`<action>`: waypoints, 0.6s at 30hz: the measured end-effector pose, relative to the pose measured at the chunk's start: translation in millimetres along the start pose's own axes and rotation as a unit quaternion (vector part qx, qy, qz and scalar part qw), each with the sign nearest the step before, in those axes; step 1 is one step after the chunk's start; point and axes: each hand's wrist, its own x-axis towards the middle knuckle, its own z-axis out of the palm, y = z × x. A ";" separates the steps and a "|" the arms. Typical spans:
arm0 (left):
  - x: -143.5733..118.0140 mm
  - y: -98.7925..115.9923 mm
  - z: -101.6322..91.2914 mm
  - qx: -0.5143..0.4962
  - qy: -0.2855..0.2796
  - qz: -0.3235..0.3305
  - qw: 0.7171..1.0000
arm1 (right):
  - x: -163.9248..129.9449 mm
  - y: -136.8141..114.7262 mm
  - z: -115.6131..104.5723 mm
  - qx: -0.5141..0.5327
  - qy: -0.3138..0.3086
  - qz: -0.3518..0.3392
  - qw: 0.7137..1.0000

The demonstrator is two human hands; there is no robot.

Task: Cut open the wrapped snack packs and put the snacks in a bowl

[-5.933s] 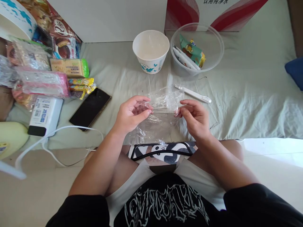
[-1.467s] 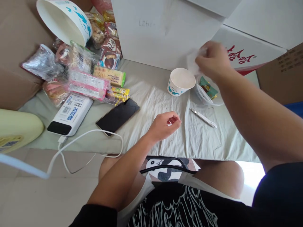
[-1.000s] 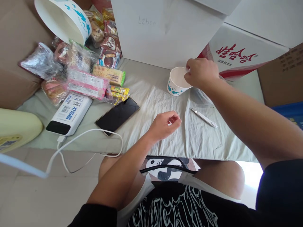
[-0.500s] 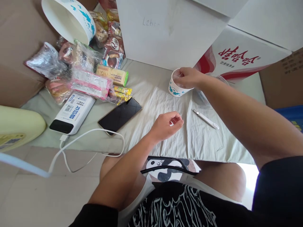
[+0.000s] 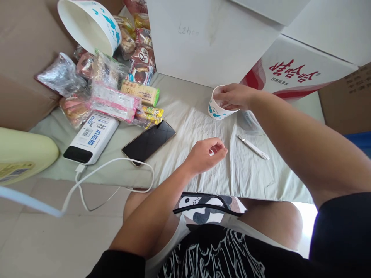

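Currently our right hand (image 5: 234, 96) grips the paper cup (image 5: 216, 109) at its rim, on the sheet (image 5: 185, 116) by the white box (image 5: 208, 38). Left hand (image 5: 206, 154) is loosely curled, pinching something small and white; white stick (image 5: 253, 142) nearby.

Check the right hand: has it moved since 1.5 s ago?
Yes. The right hand came down and left from beside the red-and-white box onto the paper cup.

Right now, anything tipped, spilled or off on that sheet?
One thing: the big paper bowl at top left lies tipped on its side against the snack packets, its opening facing the camera. Nothing spilled. The small paper cup under the right hand stands upright.
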 end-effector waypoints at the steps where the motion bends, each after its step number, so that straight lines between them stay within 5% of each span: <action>1: -0.1 0.0 0.0 0.001 0.000 -0.001 1.000 | -1.9 -1.4 -1.5 -0.005 -0.013 0.025 1.000; 3: -0.3 0.3 -0.2 0.004 -0.001 -0.003 1.000 | -6.5 -5.0 -6.7 -0.039 -0.025 0.070 0.996; 9: -0.6 1.3 -0.5 0.002 -0.002 -0.004 1.000 | -29.2 -23.7 -39.0 -0.133 0.113 0.022 0.984; 13: 0.1 1.0 0.7 0.005 -0.004 -0.004 1.000 | -38.8 -33.5 -57.8 -0.249 0.208 0.016 0.946; 18: 1.3 0.8 2.8 0.008 -0.008 -0.005 1.000 | -24.3 -25.1 -39.7 -0.355 0.144 0.007 0.923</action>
